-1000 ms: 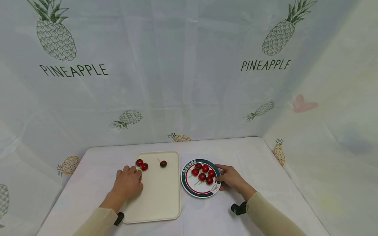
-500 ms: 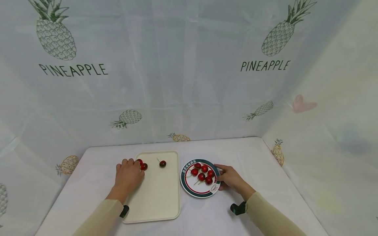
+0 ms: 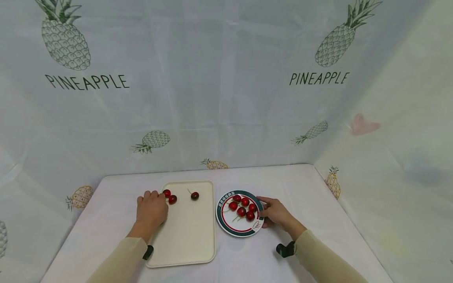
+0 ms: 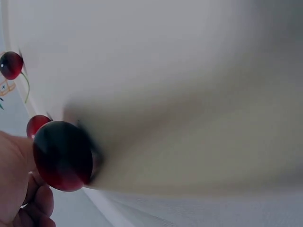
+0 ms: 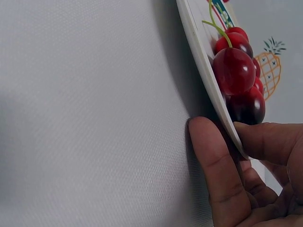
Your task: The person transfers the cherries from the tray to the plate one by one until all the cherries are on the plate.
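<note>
My left hand (image 3: 152, 210) is over the left edge of a cream tray (image 3: 187, 239), fingertips beside two red cherries. The nearer cherry (image 3: 172, 199) looms large in the left wrist view, against the thumb side; whether the fingers pinch it or its stem is hidden. Just behind it sits the second cherry (image 3: 166, 193). Farther right on the tray lies a dark cherry (image 3: 194, 195) with its stem up. My right hand (image 3: 277, 214) holds the right rim of a round green-banded plate (image 3: 235, 233), thumb above and a finger below. Several stemmed cherries (image 5: 234, 71) lie on the plate.
Tray and plate stand side by side on a white-covered table (image 3: 262, 263), with a narrow strip between them. A pineapple-print curtain (image 3: 226, 98) rises behind the table and along both sides.
My left hand shifted up and right over the tray edge, partly covering the cherries, then drew back slightly left. The right hand and the plate stay put.
</note>
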The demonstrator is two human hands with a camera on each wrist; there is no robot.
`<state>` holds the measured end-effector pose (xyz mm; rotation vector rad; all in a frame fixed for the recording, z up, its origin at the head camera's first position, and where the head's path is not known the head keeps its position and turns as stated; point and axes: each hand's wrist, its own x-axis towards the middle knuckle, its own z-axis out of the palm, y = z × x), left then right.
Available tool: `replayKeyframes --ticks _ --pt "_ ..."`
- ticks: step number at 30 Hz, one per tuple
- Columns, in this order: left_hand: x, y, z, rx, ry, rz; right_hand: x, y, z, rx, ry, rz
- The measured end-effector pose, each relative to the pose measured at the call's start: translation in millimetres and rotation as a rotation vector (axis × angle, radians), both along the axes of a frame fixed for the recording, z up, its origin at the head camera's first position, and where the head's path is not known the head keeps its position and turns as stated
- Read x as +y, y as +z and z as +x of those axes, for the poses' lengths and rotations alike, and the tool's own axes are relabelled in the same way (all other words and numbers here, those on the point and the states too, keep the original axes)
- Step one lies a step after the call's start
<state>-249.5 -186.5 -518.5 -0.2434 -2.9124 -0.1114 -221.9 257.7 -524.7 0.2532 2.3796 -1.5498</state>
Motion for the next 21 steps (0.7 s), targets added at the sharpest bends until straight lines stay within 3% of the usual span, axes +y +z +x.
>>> replayKeyframes --ticks 9,17,21 --pt "-9 0.8 1.6 0.135 -0.012 -0.070 -1 -0.5 -0.3 0.005 -0.006 0.004" --pt "-19 9.3 1.6 0.172 0.011 -0.071 -2 -0.6 -0.2 0.002 -0.014 0.010" --pt "-18 14.5 2.5 0.212 -0.042 -0.053 -2 -0.4 -1.3 0.001 -0.011 0.010"
